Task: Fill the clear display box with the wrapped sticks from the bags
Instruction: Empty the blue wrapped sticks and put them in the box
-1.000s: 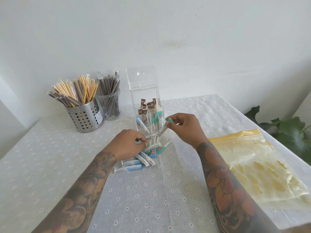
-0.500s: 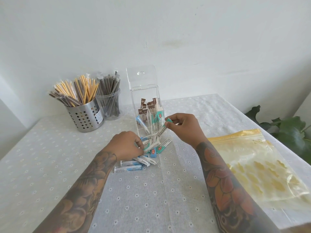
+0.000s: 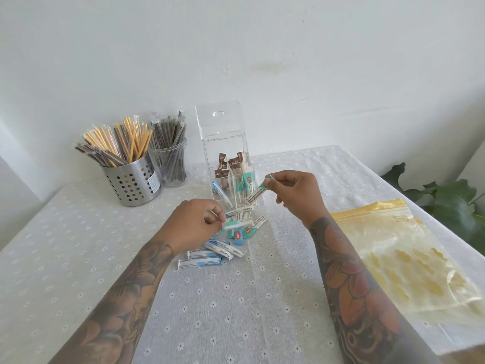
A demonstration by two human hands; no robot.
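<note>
While right hand [image 3: 296, 195] pinches one teal-tipped stick [image 3: 256, 193] before clear display box [image 3: 231, 177], left hand [image 3: 195, 227] pinches another stick [image 3: 236, 225] above loose pile [image 3: 217, 254], mid-table [image 3: 236, 311].

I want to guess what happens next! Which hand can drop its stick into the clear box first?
Probably the right hand: it holds a teal-tipped stick raised beside the clear box. The left hand is low, pinching one at the pile.

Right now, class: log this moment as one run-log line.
left hand: pinching stick from table pile | right hand: holding teal-tipped stick by clear display box | box: partly filled, lid up | yellow bag: flat
</note>
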